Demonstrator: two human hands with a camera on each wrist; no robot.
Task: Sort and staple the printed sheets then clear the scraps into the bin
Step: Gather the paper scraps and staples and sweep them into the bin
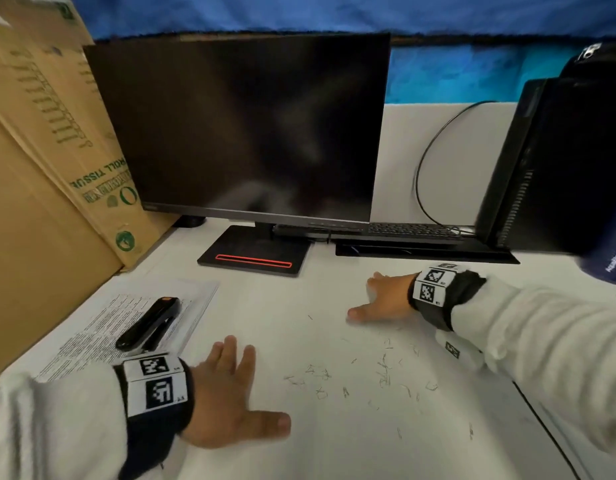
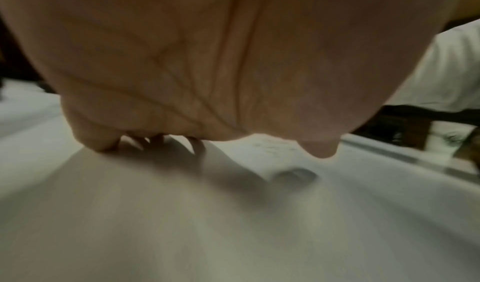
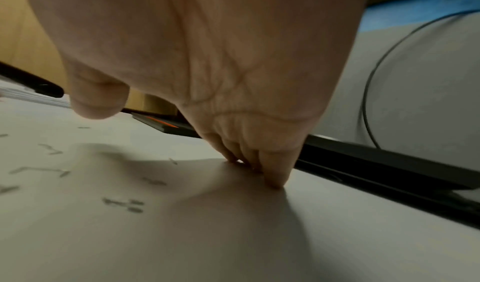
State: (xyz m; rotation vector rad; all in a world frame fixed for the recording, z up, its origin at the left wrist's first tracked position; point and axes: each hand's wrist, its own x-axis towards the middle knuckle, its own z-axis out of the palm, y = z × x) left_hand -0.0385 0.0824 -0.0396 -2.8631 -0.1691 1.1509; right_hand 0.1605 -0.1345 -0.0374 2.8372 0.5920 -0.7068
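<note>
Several loose bent staples (image 1: 382, 374) lie scattered on the white desk (image 1: 334, 445) between my hands; the right wrist view shows staples (image 3: 122, 203) up close. My left hand (image 1: 230, 393) lies flat on the desk, fingers straight, thumb spread toward the staples, holding nothing. My right hand (image 1: 379, 299) is spread with its fingertips (image 3: 272, 179) touching the desk beyond the staples, also holding nothing. A stack of printed sheets (image 1: 126, 327) lies at the left with a black stapler (image 1: 149, 322) on top. In the left wrist view my left hand (image 2: 182, 80) fills the frame.
A dark monitor (image 1: 244, 133) on a black base (image 1: 254, 251) stands behind, with a keyboard (image 1: 410, 232) to its right. Cardboard boxes (image 1: 40, 168) lean at the left. A black computer tower (image 1: 559, 168) and cable (image 1: 424, 174) stand at the right. No bin is in view.
</note>
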